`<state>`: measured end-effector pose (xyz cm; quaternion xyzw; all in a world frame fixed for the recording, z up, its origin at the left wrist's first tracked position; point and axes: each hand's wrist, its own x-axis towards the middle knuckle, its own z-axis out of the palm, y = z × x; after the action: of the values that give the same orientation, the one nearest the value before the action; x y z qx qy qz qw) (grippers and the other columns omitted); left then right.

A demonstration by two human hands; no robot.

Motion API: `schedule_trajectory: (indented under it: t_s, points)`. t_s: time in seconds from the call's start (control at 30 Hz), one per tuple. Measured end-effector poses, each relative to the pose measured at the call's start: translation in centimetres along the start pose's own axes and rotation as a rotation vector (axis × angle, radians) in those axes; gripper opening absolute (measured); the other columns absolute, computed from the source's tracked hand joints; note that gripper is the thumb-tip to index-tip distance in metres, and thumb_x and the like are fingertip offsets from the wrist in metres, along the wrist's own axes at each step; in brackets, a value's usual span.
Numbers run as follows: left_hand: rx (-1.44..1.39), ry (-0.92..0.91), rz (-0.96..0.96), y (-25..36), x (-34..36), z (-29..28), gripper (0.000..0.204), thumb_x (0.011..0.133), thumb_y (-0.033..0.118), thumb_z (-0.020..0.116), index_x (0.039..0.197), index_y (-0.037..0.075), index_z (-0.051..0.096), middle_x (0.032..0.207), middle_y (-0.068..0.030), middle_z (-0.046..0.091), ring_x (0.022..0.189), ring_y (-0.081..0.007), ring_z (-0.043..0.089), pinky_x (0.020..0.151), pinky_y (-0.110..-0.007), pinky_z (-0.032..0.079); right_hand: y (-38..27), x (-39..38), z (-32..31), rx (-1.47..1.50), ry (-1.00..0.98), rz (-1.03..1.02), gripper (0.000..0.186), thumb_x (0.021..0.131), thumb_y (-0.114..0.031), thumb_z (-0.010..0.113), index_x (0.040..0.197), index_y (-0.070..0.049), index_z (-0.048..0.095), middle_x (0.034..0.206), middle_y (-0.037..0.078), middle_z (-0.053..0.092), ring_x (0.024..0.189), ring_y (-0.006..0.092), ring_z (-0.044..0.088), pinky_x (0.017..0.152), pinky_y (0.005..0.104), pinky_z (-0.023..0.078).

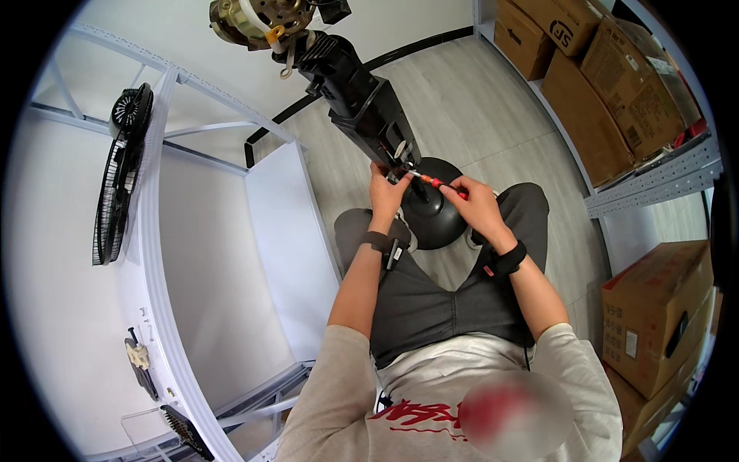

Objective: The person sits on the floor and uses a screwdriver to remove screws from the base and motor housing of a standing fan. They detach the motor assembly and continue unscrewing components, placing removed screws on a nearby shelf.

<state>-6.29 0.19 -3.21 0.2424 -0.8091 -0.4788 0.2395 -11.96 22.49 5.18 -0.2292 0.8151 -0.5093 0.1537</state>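
A stand fan without its blade and grille stands before me, its black column (358,100) leaning toward the upper left. The bare metal motor (258,21) tops it, and a round black base (440,227) sits between my feet. My left hand (386,194) grips the column's lower end, with thumb and fingers closed at its edge. In my right hand (479,208) is a screwdriver (431,182) with a red and orange handle, its tip at the column's low end beside my left thumb. A small pale part (401,150) shows there; its kind is unclear.
On my left, a white shelf (173,323) carries a black fan grille (119,185), a small beige-and-dark part (138,358) and loose screws. Cardboard boxes (589,112) fill a rack at the upper right, and more boxes (654,316) are stacked at the right.
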Motion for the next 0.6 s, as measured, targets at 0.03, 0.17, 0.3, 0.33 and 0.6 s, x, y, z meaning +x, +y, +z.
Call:
schedule_trajectory:
  t_s: [0.03, 0.17, 0.3, 0.33, 0.6]
  points:
    - [0.025, 0.024, -0.009, 0.3, 0.0, 0.2, 0.059, 0.074, 0.016, 0.084, 0.116, -0.003, 0.047, 0.105, -0.0166, 0.068, 0.102, -0.0252, 0.067, 0.087, -0.035, 0.05, 0.1, 0.1, 0.2, -0.015, 0.006, -0.024, 0.034, 0.088, -0.034, 0.07, 0.088, 0.0, 0.065, 0.066, 0.013, 0.061, 0.057, 0.0239, 0.057, 0.056, 0.0359, 0.043]
    - [0.117, 0.082, 0.024, 0.5, 0.1, 0.4, 0.052, 0.072, 0.028, 0.086, 0.102, 0.001, 0.053, 0.091, -0.0162, 0.069, 0.087, -0.0356, 0.067, 0.076, -0.042, 0.051, -0.2, 0.1, 0.8, -0.035, 0.003, -0.035, 0.033, 0.088, -0.031, 0.07, 0.089, 0.002, 0.065, 0.072, 0.014, 0.061, 0.062, 0.0271, 0.058, 0.058, 0.0374, 0.044]
    - [0.104, 0.082, 0.036, 0.4, 0.1, 0.2, 0.053, 0.071, 0.03, 0.086, 0.101, 0.001, 0.054, 0.088, -0.016, 0.069, 0.084, -0.0351, 0.068, 0.075, -0.041, 0.052, -0.2, -0.2, 1.1, -0.046, 0.047, -0.08, 0.032, 0.088, -0.028, 0.071, 0.091, 0.003, 0.065, 0.071, 0.013, 0.063, 0.061, 0.0208, 0.058, 0.058, 0.0331, 0.045]
    - [0.108, 0.083, 0.032, 0.5, 0.1, 0.2, 0.053, 0.071, 0.03, 0.086, 0.101, 0.0, 0.054, 0.088, -0.016, 0.069, 0.084, -0.0349, 0.068, 0.075, -0.041, 0.052, -0.2, -0.2, 1.2, -0.065, 0.059, -0.102, 0.032, 0.088, -0.028, 0.071, 0.093, 0.003, 0.065, 0.07, 0.012, 0.064, 0.06, 0.0177, 0.058, 0.057, 0.031, 0.045]
    - [0.108, 0.074, 0.042, 0.7, 0.6, -0.1, 0.051, 0.068, 0.022, 0.087, 0.101, -0.001, 0.056, 0.09, -0.0167, 0.071, 0.086, -0.0321, 0.07, 0.076, -0.038, 0.053, -0.6, -0.1, 2.7, -0.059, 0.102, -0.174, 0.029, 0.086, -0.024, 0.072, 0.093, 0.002, 0.063, 0.083, 0.016, 0.064, 0.07, 0.0305, 0.062, 0.064, 0.0382, 0.049]
